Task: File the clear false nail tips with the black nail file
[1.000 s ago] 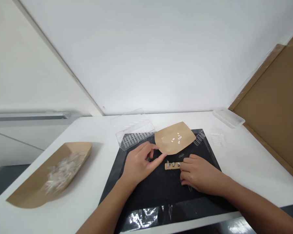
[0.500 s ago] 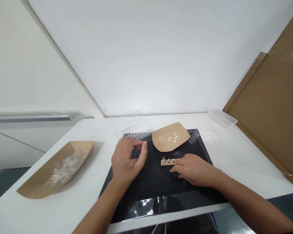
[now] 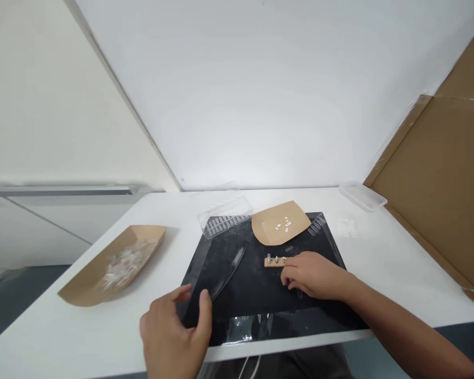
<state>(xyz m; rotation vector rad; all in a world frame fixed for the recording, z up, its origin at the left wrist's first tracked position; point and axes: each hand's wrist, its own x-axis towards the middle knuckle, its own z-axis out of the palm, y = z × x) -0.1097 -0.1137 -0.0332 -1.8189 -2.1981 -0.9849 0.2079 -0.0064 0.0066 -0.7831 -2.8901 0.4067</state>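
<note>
My left hand [image 3: 176,334] is at the front left corner of the black mat [image 3: 256,295]. Its thumb and fingers are pinched on a dark glossy sheet [image 3: 225,271] that curls up off the mat. My right hand [image 3: 312,276] rests on the mat with its fingers curled. They are closed on the right end of a small wooden strip [image 3: 274,261] that carries a few small pegs. Something thin and clear pokes out under that hand. Just behind the strip lies a brown paper plate [image 3: 272,234] with several small white pieces on it.
A clear plastic box [image 3: 225,216] of nail tips stands at the mat's back left. A brown paper tray [image 3: 98,281] of clear pieces sits on the left of the white table [image 3: 379,263]. A white plastic tray [image 3: 363,196] and leaning cardboard [image 3: 438,184] are at the right.
My left hand has drawn back from beside the paper plate to the mat's front left corner and closed on the dark sheet. My right hand has stayed at the wooden strip.
</note>
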